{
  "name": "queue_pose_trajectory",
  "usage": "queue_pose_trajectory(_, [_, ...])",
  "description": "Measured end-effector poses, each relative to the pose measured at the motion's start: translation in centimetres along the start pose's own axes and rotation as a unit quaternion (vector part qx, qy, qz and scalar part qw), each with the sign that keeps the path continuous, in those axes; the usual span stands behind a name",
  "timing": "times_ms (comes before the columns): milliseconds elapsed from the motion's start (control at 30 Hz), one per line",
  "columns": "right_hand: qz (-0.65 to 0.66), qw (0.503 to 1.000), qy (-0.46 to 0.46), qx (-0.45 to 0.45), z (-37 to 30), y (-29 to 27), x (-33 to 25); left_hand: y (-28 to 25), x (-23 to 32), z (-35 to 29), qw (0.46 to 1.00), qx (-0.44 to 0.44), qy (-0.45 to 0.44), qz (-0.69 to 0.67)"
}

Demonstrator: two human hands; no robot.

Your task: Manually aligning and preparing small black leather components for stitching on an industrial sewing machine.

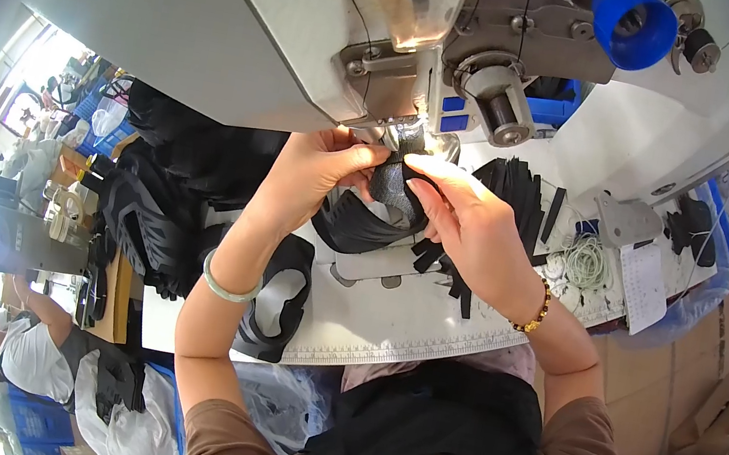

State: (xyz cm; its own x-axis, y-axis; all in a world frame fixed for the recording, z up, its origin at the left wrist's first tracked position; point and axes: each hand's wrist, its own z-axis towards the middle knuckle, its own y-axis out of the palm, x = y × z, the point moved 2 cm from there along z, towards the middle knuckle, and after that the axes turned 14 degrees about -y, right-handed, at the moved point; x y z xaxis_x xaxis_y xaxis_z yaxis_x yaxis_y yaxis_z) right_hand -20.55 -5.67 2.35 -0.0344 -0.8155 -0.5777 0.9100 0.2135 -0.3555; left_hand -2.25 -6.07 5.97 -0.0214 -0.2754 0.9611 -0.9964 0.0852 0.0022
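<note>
Under the lit needle area of a white sewing machine (420, 112) lies a black piece that looks like a shoe upper (359, 230), with a grey speckled inner side. My left hand (316, 171) pinches its left edge close to the presser foot, thumb and fingers together. From the right, my right hand (473, 222) is closed, thumb against fingers, on the upper's right edge; my fingers partly hide what lies between them. The exact stitch point is hidden by fingertips and glare. A second black upper (284, 320) rests on the table beside my left forearm.
Black strips (516, 195) lie fanned right of the needle, near a tangle of pale cord (584, 264) and a white paper (642, 288). Black uppers (144, 220) are heaped at left. A ruler (402, 348) runs along the table's front edge. Another person (40, 352) sits far left.
</note>
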Motion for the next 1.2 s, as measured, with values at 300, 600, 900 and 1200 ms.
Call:
queue_pose_trajectory(300, [-0.077, 0.996, -0.032, -0.009, -0.2, 1.2, -0.1, -1.1, -0.3, 0.6, 0.999, -0.004, -0.026, -0.029])
queue_pose_trajectory(600, [0.169, 0.973, 0.146, 0.061, 0.1, 0.8, 0.7, -1.0, -0.1, 1.0, 0.999, -0.005, -0.016, -0.04])
queue_pose_trajectory(900, [0.19, 0.964, 0.173, 0.07, 0.0, 0.4, 0.6, -1.6, -0.7, 1.7, 0.993, 0.016, -0.061, -0.104])
queue_pose_trajectory(1200, [0.174, 0.977, 0.107, 0.068, -0.1, 0.5, 0.7, -1.2, -1.0, 1.2, 0.997, 0.007, -0.047, -0.057])
